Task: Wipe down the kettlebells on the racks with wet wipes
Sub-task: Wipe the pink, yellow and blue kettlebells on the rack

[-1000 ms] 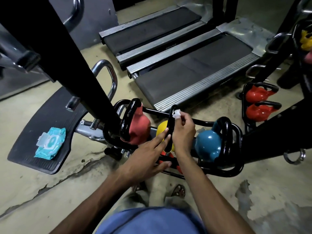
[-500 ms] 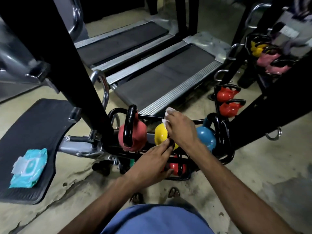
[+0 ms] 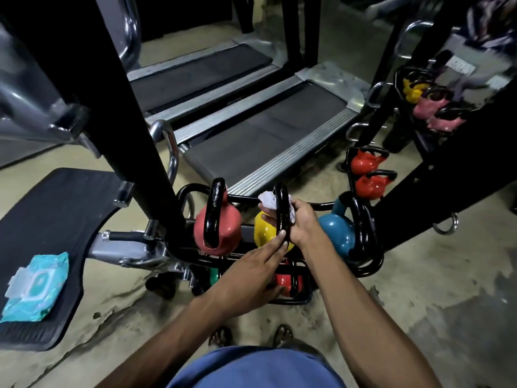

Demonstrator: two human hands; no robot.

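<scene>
While bracing the yellow kettlebell [image 3: 264,231] with flat left hand [image 3: 251,273], slid the right hand [image 3: 303,219] — gripping the wipe [image 3: 267,198] — down its nearly finished handle [image 3: 281,214].

Seemingly no legible text or labels

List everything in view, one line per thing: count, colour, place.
top-tier kettlebells: three, salmon, yellow, blue, left to right on the near rack
lower-tier kettlebells: two seen, green, red, beneath them
far kettlebells: five, two red, one yellow, two pink, on racks at right
wet wipe: one, white, around the yellow kettlebell's black handle
wipes pack: one, teal, on the black platform at left
treadmills: two, grey, behind the rack
feet: two, sandalled, on the floor
left grip: bare hand, straight fingers touching the handle's base
right grip: bare hand, holding the wipe round the handle
</scene>
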